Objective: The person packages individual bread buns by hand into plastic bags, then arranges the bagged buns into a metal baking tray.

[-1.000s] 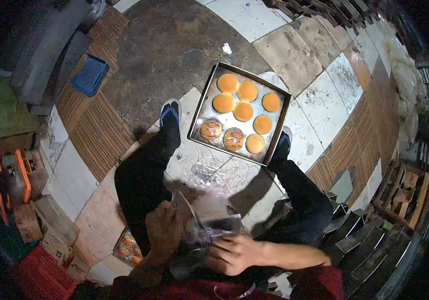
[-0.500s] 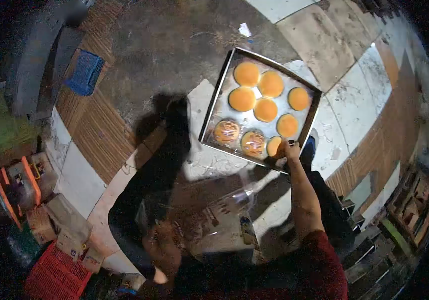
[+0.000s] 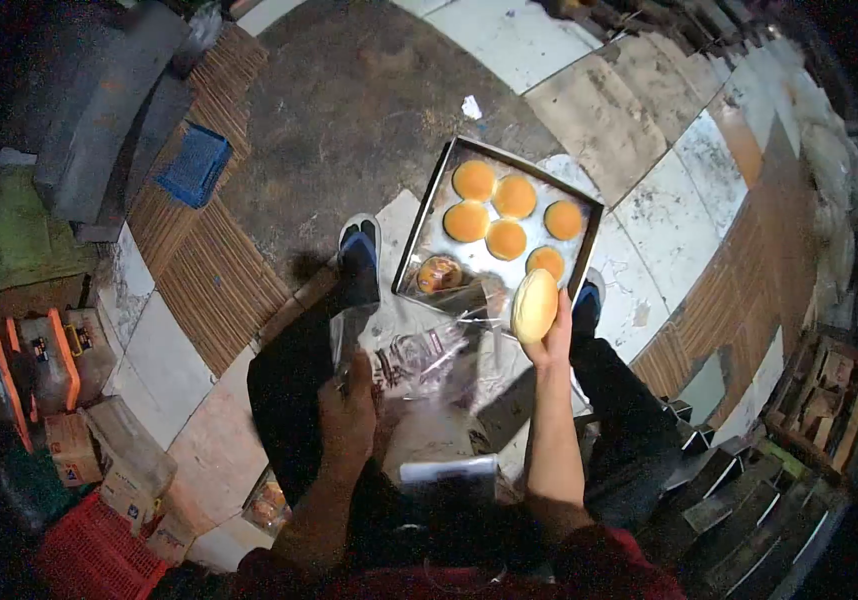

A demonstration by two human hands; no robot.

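My right hand holds a round golden bun on edge, raised above the near right corner of a square baking tray. Fingers of my left hand are closed on a clear printed plastic bag, which spreads toward the tray's near edge. Several plain buns lie in the tray. A bun in printed wrapping rests in its near left corner, partly behind the plastic. The bag hides part of the tray's near side.
My sandalled feet stand either side of the tray, the left sandal in plain sight. A blue basket lies at upper left, a red crate at lower left beside cardboard boxes. Dark metal pans are at lower right.
My right hand has lifted a bun out of the tray's near right corner and tilted it up. My left hand has risen with the plastic bag, which now overlaps the tray's near edge.
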